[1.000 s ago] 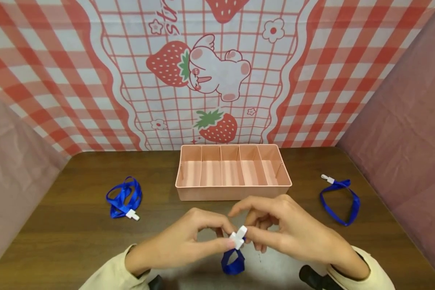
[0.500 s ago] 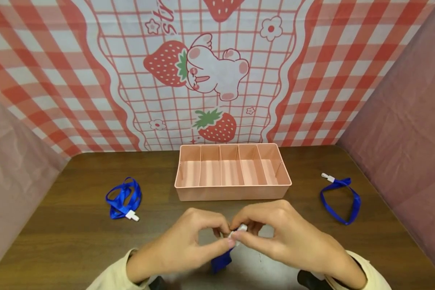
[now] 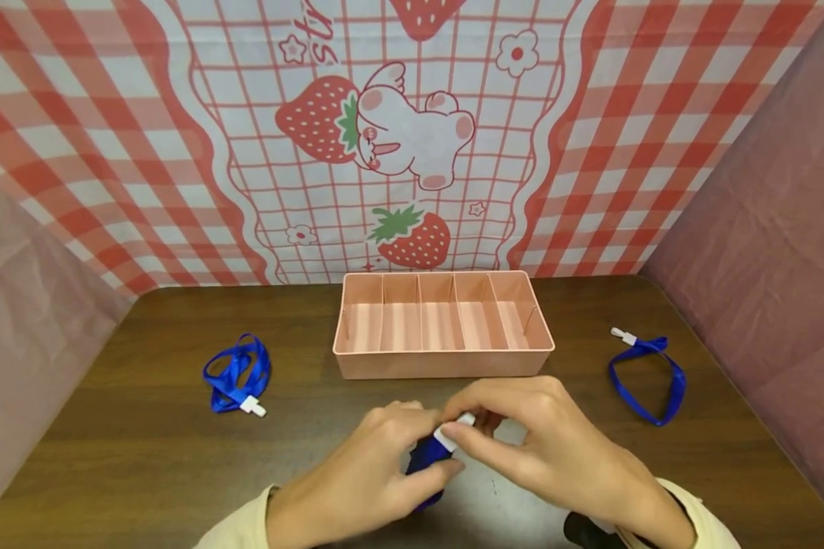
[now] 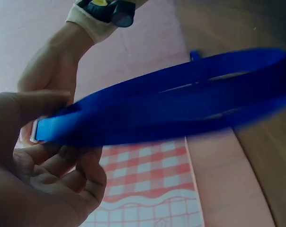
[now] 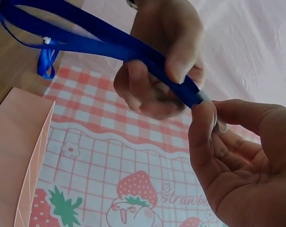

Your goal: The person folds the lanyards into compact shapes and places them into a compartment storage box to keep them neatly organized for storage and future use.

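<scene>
A blue lanyard [image 3: 429,457] with a white plastic clip [image 3: 453,432] is held up between both hands, over the front of the table. My right hand [image 3: 545,446] pinches the clip between thumb and index finger, also visible in the right wrist view at the strap's end. My left hand [image 3: 371,465] has its thumb and fingers around the strap just below the clip. In the left wrist view, the lanyard's doubled strap [image 4: 171,109] stretches out in a long loop from between the left hand's thumb and fingers. The clip is partly covered by the right fingers.
A pink tray [image 3: 442,364] with several compartments stands behind the hands. Another blue lanyard [image 3: 236,377] lies coiled on the table at left. A third lanyard [image 3: 674,389] lies looped at right. A checked strawberry cloth [image 3: 412,114] hangs at the back.
The clip has turned and the right hand has come to pinch it. The left hand has shifted from the clip onto the strap, its thumb now lower. Tray and other lanyards stay put.
</scene>
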The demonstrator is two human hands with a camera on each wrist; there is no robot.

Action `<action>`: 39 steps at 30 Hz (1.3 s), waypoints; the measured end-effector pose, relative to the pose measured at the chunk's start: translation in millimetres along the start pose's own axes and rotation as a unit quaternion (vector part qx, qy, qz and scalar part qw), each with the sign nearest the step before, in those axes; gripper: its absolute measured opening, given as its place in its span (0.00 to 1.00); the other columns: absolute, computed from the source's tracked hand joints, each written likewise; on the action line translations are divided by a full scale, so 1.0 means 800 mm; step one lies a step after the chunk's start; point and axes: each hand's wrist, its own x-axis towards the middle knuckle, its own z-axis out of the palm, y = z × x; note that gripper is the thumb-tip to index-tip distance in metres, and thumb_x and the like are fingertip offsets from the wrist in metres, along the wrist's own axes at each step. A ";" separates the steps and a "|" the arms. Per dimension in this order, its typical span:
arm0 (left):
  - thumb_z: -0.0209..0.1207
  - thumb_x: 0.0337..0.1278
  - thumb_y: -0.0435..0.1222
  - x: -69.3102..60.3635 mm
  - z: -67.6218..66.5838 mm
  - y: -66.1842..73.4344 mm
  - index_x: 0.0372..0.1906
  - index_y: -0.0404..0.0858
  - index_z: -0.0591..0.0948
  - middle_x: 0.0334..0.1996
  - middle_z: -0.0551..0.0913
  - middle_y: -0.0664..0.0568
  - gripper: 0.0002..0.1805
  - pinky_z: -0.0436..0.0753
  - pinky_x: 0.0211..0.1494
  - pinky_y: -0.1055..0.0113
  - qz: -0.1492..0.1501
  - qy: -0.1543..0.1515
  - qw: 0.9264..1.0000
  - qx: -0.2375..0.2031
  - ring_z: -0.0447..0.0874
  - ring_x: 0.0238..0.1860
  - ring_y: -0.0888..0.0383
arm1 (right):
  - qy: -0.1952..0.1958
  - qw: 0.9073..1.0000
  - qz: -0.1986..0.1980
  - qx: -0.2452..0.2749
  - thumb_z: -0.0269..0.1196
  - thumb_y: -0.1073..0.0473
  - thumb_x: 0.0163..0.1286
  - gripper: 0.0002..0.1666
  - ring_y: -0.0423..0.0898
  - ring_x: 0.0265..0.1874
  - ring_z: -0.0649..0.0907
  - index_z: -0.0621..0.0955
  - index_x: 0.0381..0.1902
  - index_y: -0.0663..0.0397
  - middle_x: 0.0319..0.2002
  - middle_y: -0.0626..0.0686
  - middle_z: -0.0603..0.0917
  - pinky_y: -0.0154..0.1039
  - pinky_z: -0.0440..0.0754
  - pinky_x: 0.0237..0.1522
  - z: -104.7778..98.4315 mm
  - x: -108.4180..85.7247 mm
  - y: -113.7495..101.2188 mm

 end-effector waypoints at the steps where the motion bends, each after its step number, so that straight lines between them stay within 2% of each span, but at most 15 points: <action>1: 0.65 0.62 0.36 0.000 0.001 -0.001 0.48 0.44 0.83 0.32 0.81 0.65 0.10 0.74 0.35 0.79 0.004 0.002 1.000 0.003 0.74 0.33 0.71 | 0.001 1.000 -0.001 -0.004 0.66 0.66 0.69 0.06 0.32 0.32 0.83 0.84 0.41 0.51 0.36 0.45 0.86 0.26 0.82 0.34 -0.001 0.000 0.000; 4: 0.63 0.64 0.34 0.001 0.003 -0.005 0.46 0.45 0.83 0.32 0.80 0.64 0.08 0.75 0.37 0.77 0.020 0.012 1.000 -0.004 0.74 0.35 0.69 | -0.002 1.000 0.001 -0.010 0.66 0.66 0.68 0.07 0.32 0.32 0.83 0.84 0.42 0.51 0.37 0.44 0.87 0.26 0.81 0.34 -0.003 0.000 0.000; 5: 0.62 0.64 0.34 0.001 0.003 -0.005 0.46 0.45 0.82 0.33 0.81 0.63 0.07 0.76 0.39 0.75 0.019 0.011 1.000 -0.022 0.76 0.37 0.68 | -0.003 1.000 0.001 -0.011 0.66 0.66 0.68 0.07 0.32 0.32 0.83 0.84 0.42 0.51 0.37 0.44 0.86 0.26 0.81 0.34 -0.003 0.000 -0.001; 7: 0.60 0.66 0.32 0.002 0.001 -0.007 0.47 0.44 0.81 0.37 0.84 0.60 0.08 0.80 0.46 0.71 0.011 -0.007 0.996 -0.089 0.80 0.42 0.66 | -0.007 1.000 0.005 -0.006 0.66 0.67 0.68 0.08 0.31 0.32 0.83 0.84 0.43 0.51 0.37 0.44 0.87 0.26 0.81 0.34 -0.005 -0.001 -0.001; 8: 0.59 0.67 0.32 0.003 0.000 -0.008 0.47 0.42 0.80 0.39 0.85 0.57 0.07 0.81 0.48 0.68 0.006 -0.023 0.990 -0.136 0.81 0.44 0.65 | -0.008 1.000 0.005 -0.005 0.66 0.67 0.67 0.09 0.32 0.32 0.83 0.84 0.43 0.51 0.37 0.44 0.87 0.26 0.81 0.34 -0.005 -0.001 -0.001; 9: 0.59 0.67 0.31 0.003 -0.001 -0.009 0.48 0.40 0.79 0.39 0.86 0.54 0.07 0.82 0.50 0.66 -0.003 -0.040 0.982 -0.185 0.82 0.44 0.64 | -0.009 1.000 0.005 -0.005 0.66 0.68 0.67 0.09 0.32 0.33 0.83 0.84 0.43 0.52 0.37 0.44 0.87 0.26 0.81 0.34 -0.005 -0.002 -0.001; 11: 0.57 0.68 0.29 0.004 -0.003 -0.011 0.47 0.37 0.77 0.35 0.87 0.48 0.07 0.82 0.52 0.63 -0.021 -0.074 0.957 -0.278 0.84 0.41 0.64 | -0.012 1.000 0.007 0.000 0.67 0.68 0.67 0.09 0.32 0.33 0.83 0.84 0.44 0.52 0.38 0.44 0.87 0.27 0.82 0.35 -0.005 -0.002 -0.001; 13: 0.56 0.69 0.27 0.004 -0.006 -0.013 0.48 0.33 0.75 0.31 0.86 0.43 0.07 0.81 0.53 0.61 -0.033 -0.104 0.935 -0.337 0.84 0.37 0.64 | -0.013 1.000 0.001 -0.003 0.67 0.68 0.66 0.09 0.33 0.33 0.84 0.84 0.44 0.53 0.38 0.45 0.87 0.27 0.82 0.35 -0.004 -0.002 0.000; 14: 0.56 0.69 0.27 0.004 -0.008 -0.013 0.48 0.33 0.75 0.29 0.85 0.41 0.06 0.82 0.52 0.62 -0.038 -0.113 0.929 -0.350 0.83 0.35 0.65 | -0.015 1.000 0.000 -0.005 0.67 0.68 0.66 0.09 0.34 0.34 0.84 0.84 0.44 0.53 0.39 0.45 0.87 0.27 0.82 0.35 -0.005 -0.002 0.000; 16: 0.54 0.71 0.28 0.003 -0.012 -0.013 0.47 0.32 0.76 0.26 0.82 0.42 0.05 0.83 0.46 0.64 -0.047 -0.125 0.925 -0.356 0.82 0.31 0.66 | -0.018 1.000 -0.001 -0.003 0.66 0.68 0.67 0.09 0.34 0.34 0.84 0.84 0.44 0.53 0.39 0.45 0.87 0.27 0.82 0.36 -0.005 -0.003 -0.001; 21: 0.49 0.76 0.30 0.001 -0.021 -0.010 0.46 0.33 0.79 0.22 0.76 0.47 0.09 0.79 0.26 0.70 -0.063 -0.142 0.926 -0.345 0.75 0.24 0.66 | -0.022 1.000 -0.011 0.005 0.65 0.68 0.68 0.09 0.32 0.33 0.83 0.84 0.44 0.51 0.37 0.43 0.86 0.27 0.82 0.36 -0.009 -0.002 -0.005; 25: 0.47 0.77 0.31 0.002 -0.028 -0.008 0.48 0.34 0.81 0.20 0.73 0.49 0.12 0.76 0.22 0.71 -0.073 -0.144 0.926 -0.341 0.72 0.22 0.67 | -0.020 1.000 -0.012 0.000 0.65 0.66 0.69 0.08 0.31 0.32 0.82 0.84 0.44 0.50 0.36 0.43 0.86 0.26 0.81 0.34 -0.012 -0.002 -0.005; 29: 0.45 0.78 0.31 0.003 -0.029 -0.008 0.47 0.34 0.80 0.19 0.68 0.50 0.13 0.73 0.21 0.72 -0.074 -0.136 0.928 -0.337 0.68 0.21 0.68 | -0.025 1.000 0.007 -0.007 0.66 0.67 0.68 0.09 0.31 0.32 0.82 0.84 0.43 0.49 0.37 0.42 0.86 0.26 0.81 0.34 -0.014 -0.004 -0.005; 32: 0.45 0.78 0.32 0.002 -0.028 -0.009 0.45 0.35 0.80 0.18 0.67 0.52 0.13 0.72 0.20 0.73 -0.070 -0.129 0.936 -0.321 0.67 0.19 0.70 | -0.033 0.999 0.013 -0.018 0.67 0.68 0.67 0.11 0.31 0.32 0.81 0.83 0.43 0.47 0.38 0.40 0.86 0.26 0.80 0.34 -0.013 -0.005 -0.004; 39: 0.46 0.78 0.35 0.001 -0.027 -0.006 0.42 0.42 0.80 0.17 0.67 0.59 0.12 0.69 0.20 0.74 -0.084 -0.117 0.953 -0.267 0.65 0.18 0.72 | -0.048 0.998 0.002 -0.036 0.66 0.65 0.68 0.10 0.29 0.32 0.79 0.84 0.45 0.47 0.39 0.39 0.85 0.23 0.78 0.34 -0.010 -0.003 -0.002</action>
